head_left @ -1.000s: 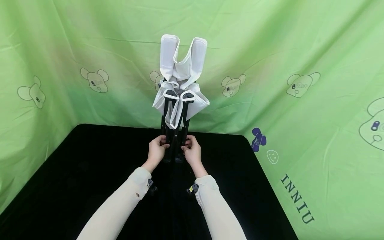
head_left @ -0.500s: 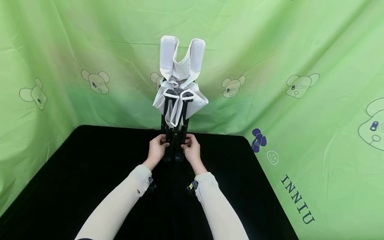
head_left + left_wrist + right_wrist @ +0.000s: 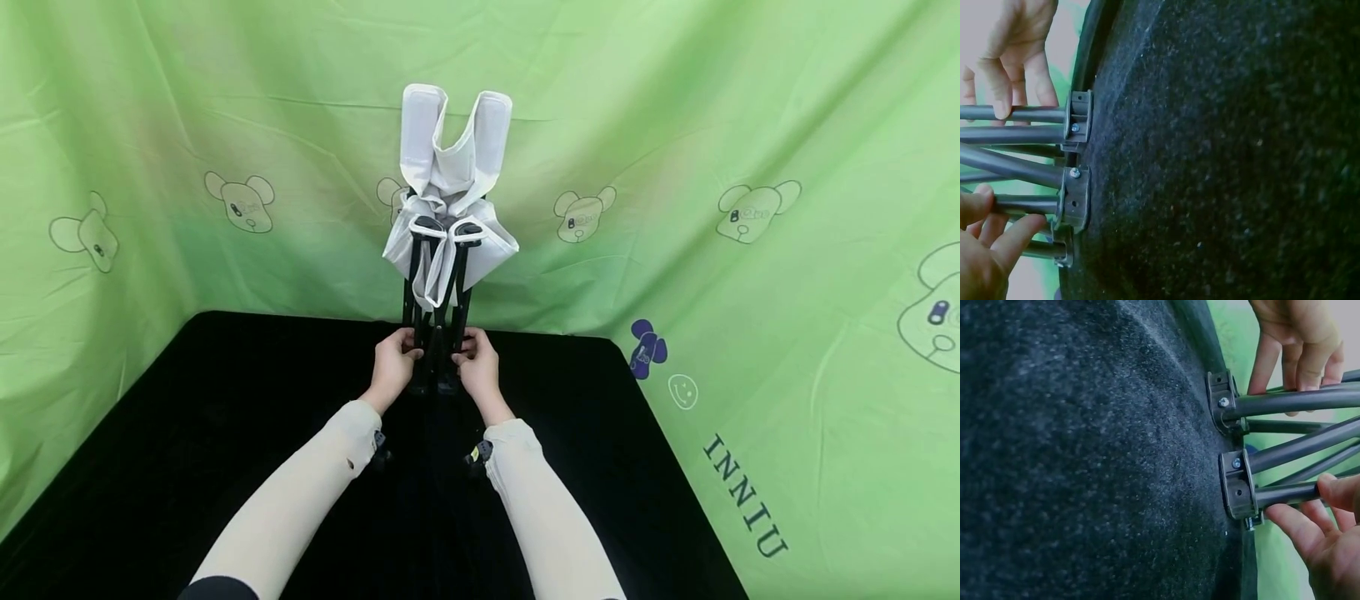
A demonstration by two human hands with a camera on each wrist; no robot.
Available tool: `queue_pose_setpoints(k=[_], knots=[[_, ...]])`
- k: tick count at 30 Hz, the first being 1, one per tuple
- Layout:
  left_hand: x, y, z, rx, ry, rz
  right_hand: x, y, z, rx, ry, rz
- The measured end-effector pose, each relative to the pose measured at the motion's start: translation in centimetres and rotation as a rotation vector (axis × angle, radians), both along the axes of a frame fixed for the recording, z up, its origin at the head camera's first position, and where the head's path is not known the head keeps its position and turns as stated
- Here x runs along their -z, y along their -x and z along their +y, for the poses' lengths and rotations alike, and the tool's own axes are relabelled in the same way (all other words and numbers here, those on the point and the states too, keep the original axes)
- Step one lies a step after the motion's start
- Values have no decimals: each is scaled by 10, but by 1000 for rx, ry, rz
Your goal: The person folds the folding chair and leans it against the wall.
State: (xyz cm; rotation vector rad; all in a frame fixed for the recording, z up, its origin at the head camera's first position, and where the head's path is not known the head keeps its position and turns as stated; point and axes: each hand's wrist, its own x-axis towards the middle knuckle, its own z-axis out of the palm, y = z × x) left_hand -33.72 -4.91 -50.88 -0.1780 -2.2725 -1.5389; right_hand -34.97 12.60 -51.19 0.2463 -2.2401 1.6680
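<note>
A folded camping chair with white fabric (image 3: 454, 171) and black tube legs (image 3: 438, 333) stands upright near the far edge of the black table. Its fabric is bunched around the top of the frame. At the left side, my left hand (image 3: 392, 367) pinches a leg low down between thumb and fingers. My right hand (image 3: 480, 367) grips a leg on the opposite side at the same height. Both wrist views show the tubes ending in black plastic feet (image 3: 1074, 197) with screws, resting on the dark cloth; another foot (image 3: 1239, 485) appears close up in the right wrist view.
Black cloth covers the table (image 3: 225, 417). Directly behind the chair hangs a green curtain (image 3: 300, 100) with printed bear heads, which also runs along the left and right sides.
Both hands and the chair have shifted slightly away from me, toward the table's far edge. The grip on the legs looks the same.
</note>
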Motion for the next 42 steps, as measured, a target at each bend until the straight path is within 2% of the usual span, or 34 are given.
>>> queue_pose_setpoints(k=[9,18,30,42], knots=[[0,-1,3,-27,14,-2,0,2,1,-5,-23,7],[-2,0,6,-71,2,14,-3,10,1,-17,-68,4],[-3,1,13,-78,-19,-41,-3,12,4,-11,-79,-26],[-3,-2,15,-119,-21,-38,-3,10,3,-3,-99,-48]])
